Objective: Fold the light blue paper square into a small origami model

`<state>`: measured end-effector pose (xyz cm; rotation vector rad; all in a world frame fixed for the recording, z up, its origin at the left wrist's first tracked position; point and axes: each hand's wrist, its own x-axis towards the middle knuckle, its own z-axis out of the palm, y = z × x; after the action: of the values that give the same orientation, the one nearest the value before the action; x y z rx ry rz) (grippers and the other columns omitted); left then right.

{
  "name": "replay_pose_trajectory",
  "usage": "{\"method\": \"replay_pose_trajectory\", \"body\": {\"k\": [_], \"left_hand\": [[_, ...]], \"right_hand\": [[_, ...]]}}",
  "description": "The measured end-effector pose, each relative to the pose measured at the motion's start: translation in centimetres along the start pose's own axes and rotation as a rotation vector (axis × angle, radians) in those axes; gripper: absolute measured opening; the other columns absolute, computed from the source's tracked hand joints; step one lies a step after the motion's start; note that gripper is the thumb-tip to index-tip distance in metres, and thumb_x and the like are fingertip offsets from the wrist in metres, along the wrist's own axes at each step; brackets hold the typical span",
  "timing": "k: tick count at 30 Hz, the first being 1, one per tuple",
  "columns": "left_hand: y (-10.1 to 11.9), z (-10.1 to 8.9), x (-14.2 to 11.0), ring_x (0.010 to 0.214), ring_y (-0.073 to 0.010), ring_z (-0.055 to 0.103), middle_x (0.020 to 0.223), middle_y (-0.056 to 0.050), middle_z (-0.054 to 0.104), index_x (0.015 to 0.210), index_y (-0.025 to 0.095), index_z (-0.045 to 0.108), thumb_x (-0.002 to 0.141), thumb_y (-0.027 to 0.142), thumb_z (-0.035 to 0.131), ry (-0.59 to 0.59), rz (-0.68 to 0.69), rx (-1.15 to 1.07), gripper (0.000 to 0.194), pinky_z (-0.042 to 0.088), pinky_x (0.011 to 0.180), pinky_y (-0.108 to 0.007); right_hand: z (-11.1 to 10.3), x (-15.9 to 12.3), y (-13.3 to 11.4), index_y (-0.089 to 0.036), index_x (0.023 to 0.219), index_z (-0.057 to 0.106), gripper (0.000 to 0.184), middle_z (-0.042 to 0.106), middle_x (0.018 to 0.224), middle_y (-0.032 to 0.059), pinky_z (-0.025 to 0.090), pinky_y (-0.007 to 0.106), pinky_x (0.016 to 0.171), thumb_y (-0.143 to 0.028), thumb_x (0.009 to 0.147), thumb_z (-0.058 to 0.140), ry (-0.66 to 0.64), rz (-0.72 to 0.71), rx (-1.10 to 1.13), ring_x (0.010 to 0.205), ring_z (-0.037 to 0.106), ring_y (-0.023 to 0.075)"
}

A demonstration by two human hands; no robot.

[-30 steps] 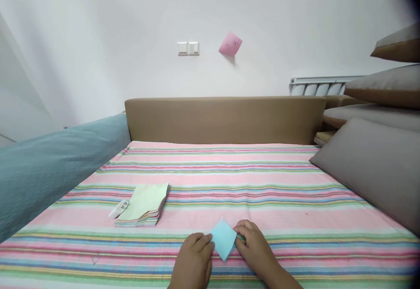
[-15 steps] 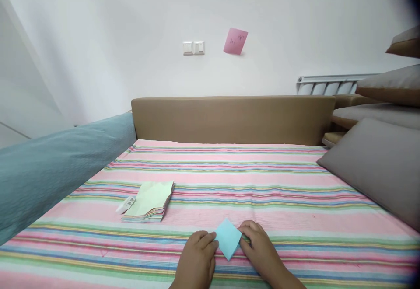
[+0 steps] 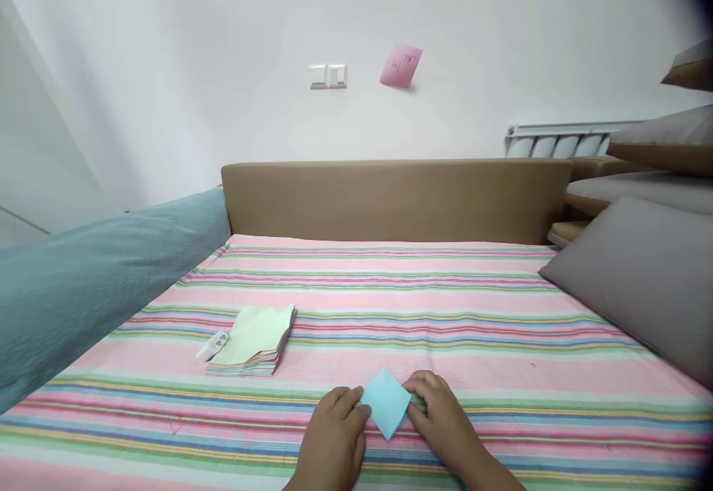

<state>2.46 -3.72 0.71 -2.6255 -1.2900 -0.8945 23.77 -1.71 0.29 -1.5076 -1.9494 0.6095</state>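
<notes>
A small light-blue piece of folded paper (image 3: pixel 386 404) lies on the striped bedsheet with one corner pointing toward me, like a diamond. My left hand (image 3: pixel 336 428) pinches its left corner between thumb and fingers. At the opposite corner my right hand (image 3: pixel 443 417) grips the paper the same way. Up and to the left of my hands rests a stack of square coloured paper (image 3: pixel 256 335), pale green on top. A small white object (image 3: pixel 212 345), its kind unclear, touches the stack's left side.
The striped bedsheet (image 3: pixel 473 313) runs back to a brown padded board (image 3: pixel 390 201). Grey cushions (image 3: pixel 646 275) are piled on the right, and a blue-covered side rest (image 3: pixel 111 268) borders the left. On the wall are switches (image 3: pixel 327 76) and a pink note (image 3: pixel 401 66).
Both hands keep hold of the blue paper, and its position is nearly the same. The whole view has shifted very slightly.
</notes>
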Motion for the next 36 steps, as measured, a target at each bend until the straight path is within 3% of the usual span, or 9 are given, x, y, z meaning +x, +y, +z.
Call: {"method": "replay_pose_trajectory", "body": {"k": [5, 11, 18, 23, 28, 32, 36], "left_hand": [[-0.1, 0.2, -0.1, 0.097, -0.0247, 0.056, 0.114, -0.008, 0.061, 0.105, 0.020, 0.059, 0.071, 0.004, 0.043, -0.024, 0.023, 0.059, 0.040, 0.051, 0.084, -0.042], [-0.1, 1.8, -0.4, 0.115, -0.0311, 0.046, 0.137, -0.011, 0.041, 0.117, 0.024, 0.053, 0.063, 0.001, 0.045, 0.028, -0.001, 0.221, 0.059, 0.047, 0.087, -0.048], [0.3, 2.6, 0.0, 0.119, -0.0344, 0.042, 0.140, -0.012, 0.037, 0.117, 0.027, 0.053, 0.059, 0.000, 0.049, -0.044, -0.090, 0.230, 0.064, 0.043, 0.089, -0.052], [0.1, 2.3, 0.0, 0.118, -0.0348, 0.043, 0.140, -0.010, 0.038, 0.115, 0.028, 0.055, 0.061, 0.004, 0.052, -0.072, -0.102, 0.156, 0.059, 0.041, 0.090, -0.053], [0.0, 1.1, 0.1, 0.119, -0.0314, 0.043, 0.139, -0.013, 0.037, 0.110, 0.020, 0.057, 0.060, -0.001, 0.047, -0.041, -0.098, 0.104, 0.056, 0.041, 0.093, -0.050], [-0.6, 0.0, -0.2, 0.116, -0.0294, 0.046, 0.133, -0.013, 0.044, 0.104, 0.021, 0.059, 0.070, 0.004, 0.045, -0.022, -0.110, 0.076, 0.040, 0.045, 0.090, -0.049], [-1.1, -0.4, -0.7, 0.114, -0.0290, 0.048, 0.132, -0.011, 0.046, 0.110, 0.025, 0.058, 0.075, 0.010, 0.048, 0.001, -0.102, 0.088, 0.040, 0.046, 0.089, -0.049]], "right_hand": [[0.1, 0.0, 0.0, -0.022, 0.091, 0.063, 0.026, 0.058, 0.100, 0.0051, 0.038, 0.031, 0.085, -0.017, 0.072, 0.045, -0.006, -0.003, -0.018, 0.098, 0.051, 0.0208], [0.4, 0.1, 0.3, -0.023, 0.089, 0.064, 0.025, 0.058, 0.100, 0.0045, 0.038, 0.030, 0.083, -0.018, 0.073, 0.045, -0.014, -0.004, -0.047, 0.097, 0.051, 0.0209], [0.1, 0.1, -0.1, -0.023, 0.089, 0.064, 0.026, 0.058, 0.099, 0.0049, 0.038, 0.032, 0.083, -0.016, 0.073, 0.045, -0.024, 0.008, -0.056, 0.097, 0.050, 0.0218], [0.0, 0.0, -0.2, -0.023, 0.090, 0.064, 0.025, 0.058, 0.100, 0.0052, 0.038, 0.031, 0.083, -0.018, 0.074, 0.045, -0.023, 0.010, -0.044, 0.097, 0.050, 0.0218], [-0.1, -0.1, -0.3, -0.023, 0.091, 0.064, 0.026, 0.058, 0.100, 0.0045, 0.038, 0.030, 0.083, -0.017, 0.074, 0.045, -0.021, -0.010, -0.055, 0.097, 0.051, 0.0205], [-0.2, -0.1, -0.2, -0.023, 0.091, 0.065, 0.027, 0.058, 0.101, 0.0046, 0.038, 0.029, 0.083, -0.018, 0.074, 0.045, -0.034, -0.006, -0.058, 0.098, 0.051, 0.0204], [-0.1, 0.0, -0.1, -0.023, 0.091, 0.065, 0.025, 0.058, 0.102, 0.0053, 0.038, 0.030, 0.083, -0.019, 0.075, 0.046, -0.041, 0.005, -0.046, 0.098, 0.051, 0.0213]]}}
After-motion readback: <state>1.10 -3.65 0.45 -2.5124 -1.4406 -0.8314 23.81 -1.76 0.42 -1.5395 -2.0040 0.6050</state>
